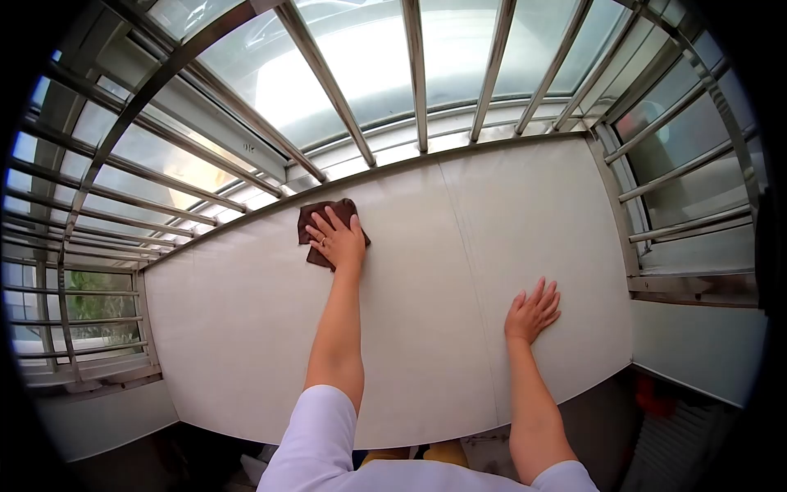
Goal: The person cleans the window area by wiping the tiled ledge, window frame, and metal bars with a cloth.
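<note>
My left hand [338,239] presses flat on a dark brown cloth [310,215], its fingers spread over the top and a ring on one finger. The cloth lies folded and rumpled on the pale, smooth surface [402,328], close to its far edge. Part of the cloth is hidden under my palm. Over on the right side, my right hand [533,312] rests on the same surface with fingers stretched out and holds nothing.
Metal bars [416,74] rise along the far edge in front of window panes. More barred windows flank the left [98,307] and right [697,164]. A seam [471,262] crosses the surface between my hands. A red item [654,398] sits below the right front corner.
</note>
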Available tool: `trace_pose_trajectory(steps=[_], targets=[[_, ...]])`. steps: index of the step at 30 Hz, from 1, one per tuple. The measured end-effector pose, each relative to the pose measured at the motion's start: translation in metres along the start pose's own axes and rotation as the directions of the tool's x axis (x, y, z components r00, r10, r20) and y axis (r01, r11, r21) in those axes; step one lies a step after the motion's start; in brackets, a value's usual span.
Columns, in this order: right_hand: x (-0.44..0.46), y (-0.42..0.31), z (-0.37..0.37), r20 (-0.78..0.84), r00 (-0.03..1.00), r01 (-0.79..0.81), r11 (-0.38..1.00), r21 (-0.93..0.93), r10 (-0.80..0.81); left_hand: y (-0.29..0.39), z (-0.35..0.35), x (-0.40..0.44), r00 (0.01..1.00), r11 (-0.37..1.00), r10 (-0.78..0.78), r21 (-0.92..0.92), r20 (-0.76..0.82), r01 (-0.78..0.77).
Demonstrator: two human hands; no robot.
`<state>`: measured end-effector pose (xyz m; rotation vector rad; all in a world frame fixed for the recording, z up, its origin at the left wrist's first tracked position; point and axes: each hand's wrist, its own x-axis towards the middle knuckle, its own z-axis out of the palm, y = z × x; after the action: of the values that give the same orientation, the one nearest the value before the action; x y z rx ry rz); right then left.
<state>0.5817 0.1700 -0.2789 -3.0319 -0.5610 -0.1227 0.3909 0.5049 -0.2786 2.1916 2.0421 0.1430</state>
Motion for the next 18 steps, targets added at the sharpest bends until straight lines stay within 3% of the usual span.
trace_pose_trajectory(steps=[2,5,8,11,12,15,17,18], targets=[[0.007,-0.002,-0.001,-0.016,1.0,-0.003,1.0,0.003,0.003,0.066,0.014,-0.006,0.983,0.982,0.18,-0.051,-0.024,-0.181],[0.003,0.001,-0.001,0.019,1.0,-0.006,1.0,0.028,0.005,0.157,0.041,-0.045,0.877,0.872,0.48,-0.093,-0.032,-0.48],[0.003,0.003,-0.006,0.033,0.999,-0.024,0.999,0.044,0.023,0.207,0.048,-0.068,0.657,0.648,0.754,-0.158,-0.005,-0.745],[0.007,0.001,-0.006,0.035,0.999,-0.035,0.997,0.068,0.033,0.213,0.047,-0.051,0.49,0.479,0.872,-0.203,-0.002,-0.854],[0.008,-0.001,-0.008,0.04,0.999,-0.022,0.997,0.079,0.019,0.213,0.037,-0.046,0.524,0.516,0.852,-0.175,0.0,-0.838],[0.01,-0.001,-0.009,0.043,0.998,-0.039,0.996,0.082,0.036,0.22,0.046,-0.047,0.806,0.79,0.581,-0.159,-0.117,-0.593],[0.008,0.003,-0.009,0.067,0.998,-0.016,0.996,0.09,0.01,0.248,0.056,-0.064,0.902,0.89,0.423,-0.148,-0.09,-0.432],[0.01,0.001,-0.01,0.063,0.998,-0.012,0.996,0.091,0.006,0.263,0.057,-0.064,0.899,0.884,0.431,-0.16,-0.078,-0.438]])
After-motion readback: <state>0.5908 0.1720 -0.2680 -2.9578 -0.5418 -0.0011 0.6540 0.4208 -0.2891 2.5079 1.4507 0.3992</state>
